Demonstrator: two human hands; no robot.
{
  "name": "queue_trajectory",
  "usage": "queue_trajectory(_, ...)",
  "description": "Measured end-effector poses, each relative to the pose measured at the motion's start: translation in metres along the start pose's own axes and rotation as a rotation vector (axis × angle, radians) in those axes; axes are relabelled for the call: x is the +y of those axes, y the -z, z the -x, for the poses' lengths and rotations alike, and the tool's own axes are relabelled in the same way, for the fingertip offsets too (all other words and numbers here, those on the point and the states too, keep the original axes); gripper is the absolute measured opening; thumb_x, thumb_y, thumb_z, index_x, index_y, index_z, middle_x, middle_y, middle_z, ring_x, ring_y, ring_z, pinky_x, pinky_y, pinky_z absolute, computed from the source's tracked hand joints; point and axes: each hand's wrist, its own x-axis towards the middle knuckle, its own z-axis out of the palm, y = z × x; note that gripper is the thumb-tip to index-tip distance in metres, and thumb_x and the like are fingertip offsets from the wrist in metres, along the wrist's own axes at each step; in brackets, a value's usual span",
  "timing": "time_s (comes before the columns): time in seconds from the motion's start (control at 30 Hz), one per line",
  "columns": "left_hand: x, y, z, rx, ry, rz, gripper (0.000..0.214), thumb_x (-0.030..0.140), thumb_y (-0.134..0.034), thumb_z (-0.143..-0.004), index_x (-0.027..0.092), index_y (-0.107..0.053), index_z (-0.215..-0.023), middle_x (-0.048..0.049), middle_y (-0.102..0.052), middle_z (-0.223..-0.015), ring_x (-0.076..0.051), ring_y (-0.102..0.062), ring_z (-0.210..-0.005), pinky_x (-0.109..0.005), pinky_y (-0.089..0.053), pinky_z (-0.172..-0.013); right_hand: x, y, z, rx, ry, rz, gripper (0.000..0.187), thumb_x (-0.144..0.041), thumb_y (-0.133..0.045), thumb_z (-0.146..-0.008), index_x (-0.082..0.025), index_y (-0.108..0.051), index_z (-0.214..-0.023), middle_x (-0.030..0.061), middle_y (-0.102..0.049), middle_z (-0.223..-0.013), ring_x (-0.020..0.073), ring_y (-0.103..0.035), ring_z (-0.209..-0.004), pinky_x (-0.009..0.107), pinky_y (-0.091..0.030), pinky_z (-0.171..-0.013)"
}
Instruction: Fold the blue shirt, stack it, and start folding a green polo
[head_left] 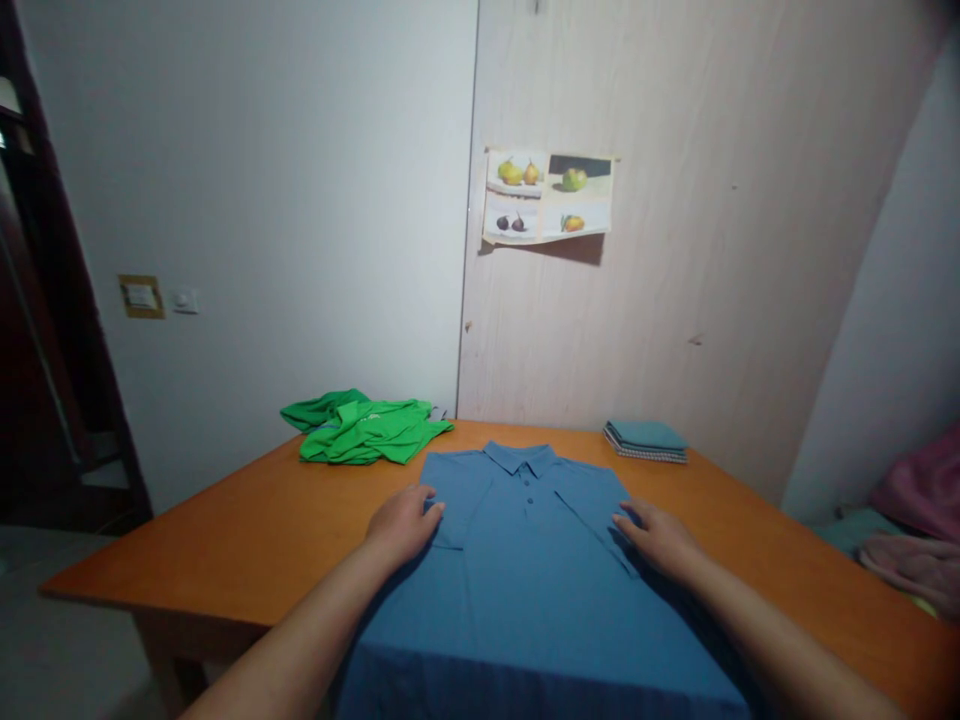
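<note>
A blue polo shirt (525, 570) lies front-up on the orange wooden table (247, 540), collar pointing away from me, its hem hanging over the near edge. My left hand (403, 522) rests flat on the shirt's left sleeve, fingers stretched out. On the right sleeve, which is folded in over the chest, lies my right hand (654, 536), also flat with fingers extended. Neither hand grips the cloth.
A crumpled green shirt (360, 428) lies at the table's far left corner. A small stack of folded teal cloths (646, 440) sits at the far right. Pink and teal fabric (911, 530) is piled beyond the table's right side. A fruit poster hangs on the wall.
</note>
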Motion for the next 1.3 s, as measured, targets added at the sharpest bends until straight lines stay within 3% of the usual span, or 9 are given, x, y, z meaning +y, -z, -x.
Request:
queue_trajectory(0.17, -0.007, -0.001, 0.0, 0.017, -0.006, -0.037, 0.036, 0.043, -0.055, -0.089, 0.019, -0.069, -0.112, -0.0141, -0.07, -0.119, -0.029, -0.064, -0.11, -0.035, -0.046, -0.09, -0.003, 0.024, 0.011, 0.033, 0.015, 0.073, 0.044, -0.05, -0.052, -0.087, -0.019, -0.074, -0.109, 0.0136, -0.074, -0.112, 0.0312, -0.068, -0.104, 0.042, -0.05, -0.09)
queue_trajectory(0.4, -0.002, -0.002, 0.017, 0.03, -0.074, -0.021, 0.038, 0.043, -0.052, -0.091, 0.018, -0.068, -0.115, -0.0138, -0.07, -0.119, -0.028, -0.063, -0.111, -0.035, -0.045, -0.093, -0.032, 0.043, 0.047, 0.123, 0.01, -0.058, 0.041, -0.051, -0.044, -0.089, -0.022, -0.072, -0.087, 0.008, -0.076, -0.088, 0.0266, -0.069, -0.085, 0.034, -0.047, -0.073)
queue_trajectory(0.53, 0.005, 0.003, 0.036, 0.099, -0.094, -0.043, 0.039, 0.044, -0.05, -0.093, 0.017, -0.067, -0.116, -0.0125, -0.07, -0.119, -0.028, -0.063, -0.11, -0.037, -0.045, -0.093, -0.047, 0.046, 0.073, 0.133, 0.012, -0.148, 0.041, -0.053, -0.044, -0.088, -0.021, -0.068, -0.08, 0.0054, -0.071, -0.077, 0.0233, -0.065, -0.075, 0.032, -0.044, -0.066)
queue_trajectory(0.77, 0.035, -0.002, 0.09, 0.211, -0.286, 0.046, 0.028, 0.037, -0.048, -0.096, 0.021, -0.068, -0.107, -0.0082, -0.07, -0.112, -0.025, -0.061, -0.108, -0.037, -0.043, -0.096, -0.077, 0.04, 0.135, 0.185, 0.065, -0.268, 0.041, -0.057, -0.046, -0.09, -0.021, -0.067, -0.085, 0.0058, -0.07, -0.082, 0.0236, -0.063, -0.082, 0.032, -0.045, -0.074)
queue_trajectory(0.87, 0.048, -0.01, 0.118, 0.282, -0.291, 0.118, 0.025, 0.035, -0.048, -0.096, 0.021, -0.067, -0.105, -0.0088, -0.069, -0.111, -0.025, -0.059, -0.108, -0.038, -0.043, -0.098, -0.08, 0.035, 0.167, 0.238, 0.028, -0.335, 0.042, -0.058, -0.046, -0.091, -0.021, -0.066, -0.084, 0.0056, -0.068, -0.079, 0.0231, -0.061, -0.08, 0.031, -0.046, -0.073)
queue_trajectory(1.0, 0.053, -0.025, 0.154, 0.312, -0.273, 0.174, 0.023, 0.034, -0.047, -0.096, 0.022, -0.067, -0.099, -0.0098, -0.068, -0.101, -0.026, -0.06, -0.101, -0.038, -0.044, -0.094, -0.067, 0.02, 0.209, 0.283, -0.044, -0.373, 0.043, -0.059, -0.046, -0.09, -0.021, -0.065, -0.082, 0.0057, -0.068, -0.078, 0.0237, -0.062, -0.079, 0.031, -0.047, -0.074)
queue_trajectory(1.1, 0.047, -0.042, 0.175, 0.292, -0.306, 0.249, 0.023, 0.034, -0.047, -0.095, 0.022, -0.066, -0.096, -0.0091, -0.067, -0.097, -0.024, -0.061, -0.098, -0.036, -0.045, -0.092, -0.046, 0.004, 0.234, 0.248, -0.117, -0.354, 0.043, -0.058, -0.044, -0.089, -0.022, -0.066, -0.083, 0.0063, -0.071, -0.082, 0.0252, -0.064, -0.083, 0.032, -0.049, -0.076)
queue_trajectory(1.2, 0.031, -0.061, 0.187, 0.266, -0.206, 0.347, 0.023, 0.035, -0.047, -0.093, 0.022, -0.066, -0.09, -0.0075, -0.067, -0.095, -0.023, -0.062, -0.096, -0.034, -0.047, -0.09, -0.02, -0.011, 0.251, 0.217, -0.299, -0.292, 0.043, -0.059, -0.041, -0.086, -0.023, -0.065, -0.089, 0.0072, -0.074, -0.09, 0.0265, -0.068, -0.09, 0.033, -0.051, -0.078)
queue_trajectory(1.3, 0.002, -0.075, 0.195, 0.255, 0.18, 0.466, 0.019, 0.037, -0.052, -0.087, 0.022, -0.064, -0.084, -0.0058, -0.068, -0.093, -0.022, -0.066, -0.094, -0.032, -0.049, -0.087, 0.006, -0.021, 0.261, 0.243, -0.447, -0.237, 0.05, -0.059, -0.041, -0.082, -0.019, -0.063, -0.102, 0.0132, -0.074, -0.094, 0.0304, -0.07, -0.088, 0.039, -0.053, -0.076)
